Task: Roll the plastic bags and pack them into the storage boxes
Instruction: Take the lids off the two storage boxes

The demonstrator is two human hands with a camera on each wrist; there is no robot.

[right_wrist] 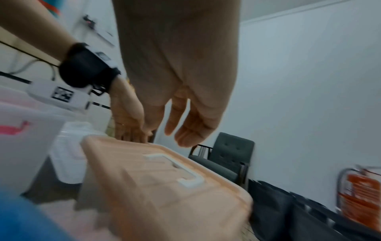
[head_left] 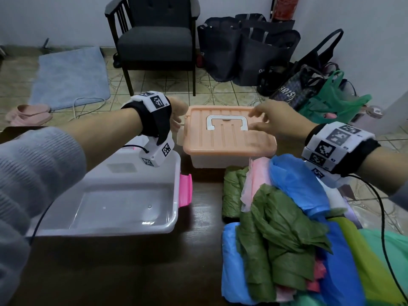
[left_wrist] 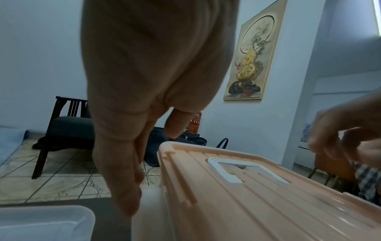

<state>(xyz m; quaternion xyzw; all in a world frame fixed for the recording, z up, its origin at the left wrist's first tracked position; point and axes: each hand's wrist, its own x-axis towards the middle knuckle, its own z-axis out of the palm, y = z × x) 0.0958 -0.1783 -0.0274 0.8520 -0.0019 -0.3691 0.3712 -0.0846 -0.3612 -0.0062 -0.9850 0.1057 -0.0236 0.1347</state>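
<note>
A storage box with a peach lid (head_left: 229, 131) and white handle (head_left: 227, 122) stands at the table's far middle, lid on. My left hand (head_left: 176, 115) hangs with straight fingers by the lid's left edge (left_wrist: 171, 161), holding nothing. My right hand (head_left: 267, 117) hovers with relaxed fingers over the lid's right side (right_wrist: 164, 171), blurred, holding nothing. A clear storage box (head_left: 123, 226) with a pink latch (head_left: 185, 189) sits open at the near left. A heap of green, blue and pink plastic bags (head_left: 287, 228) covers the near right of the table.
The dark wooden table (head_left: 110, 272) shows bare wood in front. Beyond it on the tiled floor stand a dark armchair (head_left: 154, 38), black tote bags (head_left: 247, 49), a green bag (head_left: 331, 100), a blue mat (head_left: 68, 76) and pink slippers (head_left: 28, 114).
</note>
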